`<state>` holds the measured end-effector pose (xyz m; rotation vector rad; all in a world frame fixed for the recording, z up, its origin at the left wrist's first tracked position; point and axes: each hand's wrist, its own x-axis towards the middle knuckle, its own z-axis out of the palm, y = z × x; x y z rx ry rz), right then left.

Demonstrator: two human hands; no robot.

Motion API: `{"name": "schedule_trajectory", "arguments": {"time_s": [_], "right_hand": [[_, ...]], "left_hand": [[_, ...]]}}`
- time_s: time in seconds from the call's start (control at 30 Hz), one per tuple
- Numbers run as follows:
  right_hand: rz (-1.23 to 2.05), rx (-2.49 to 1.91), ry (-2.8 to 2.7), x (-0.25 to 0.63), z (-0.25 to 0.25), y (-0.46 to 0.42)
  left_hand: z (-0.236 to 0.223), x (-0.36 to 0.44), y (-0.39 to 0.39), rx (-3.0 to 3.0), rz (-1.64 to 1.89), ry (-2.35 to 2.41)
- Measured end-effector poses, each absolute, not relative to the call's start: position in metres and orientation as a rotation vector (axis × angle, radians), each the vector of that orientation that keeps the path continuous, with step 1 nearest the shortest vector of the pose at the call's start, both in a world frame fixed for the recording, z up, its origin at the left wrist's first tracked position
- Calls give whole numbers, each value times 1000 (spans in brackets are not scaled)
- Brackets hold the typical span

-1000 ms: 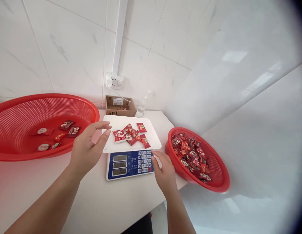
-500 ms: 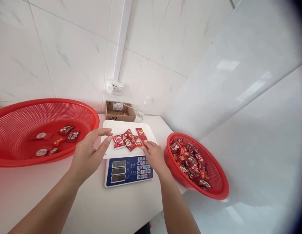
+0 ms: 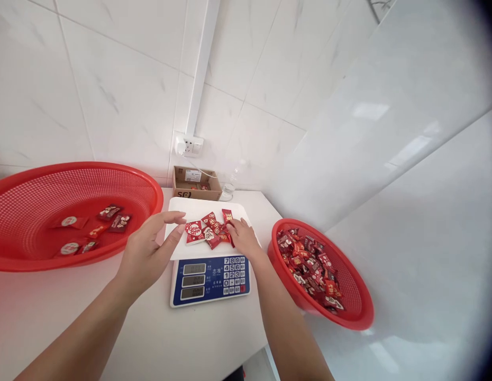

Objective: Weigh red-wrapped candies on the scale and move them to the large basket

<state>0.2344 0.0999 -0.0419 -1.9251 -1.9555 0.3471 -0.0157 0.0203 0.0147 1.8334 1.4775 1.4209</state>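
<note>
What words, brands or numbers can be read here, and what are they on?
"志准": on the scale's blue panel.
"7 8 9", "4 5 6", "1 2 3", "0": on its number keys.
"SF": on the front of the box.
Zeros: on the lower displays, decimal points unclear.
Too small, faint or blurred: the top display, the box's white label, the panel's small print and the sweets' wrappers.

I am watching remotely through one head-worn camera, which is facing forward and steeply down from close above the flat white tabletop [image 3: 170,338], looking over the blue-and-white electronic scale [image 3: 215,281] toward the grey-veined white tiled wall [image 3: 123,79].
</note>
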Motion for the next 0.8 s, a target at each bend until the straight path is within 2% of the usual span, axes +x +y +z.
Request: {"name": "schedule_trajectory", "arguments": {"time_s": [0.17,0.33,0.4,0.6,0.8], "right_hand": [[272,-1879,-1882,248,-40,81],[28,-1805,-1688,291,-36,31],[1,-1939,-1613,307,-35,9],[187,-2607,-1440,319,-37,-26],[33,-2697,-1421,312,-44,-25]], "left_hand": [[15,-18,21,1822,1422,1510],[15,-19,22,1795,1481,1529],[15,-19,22,1782,1502,1541],[15,-15,20,1816,1480,1540],[16,-13,18,1825,1448,1547]]}}
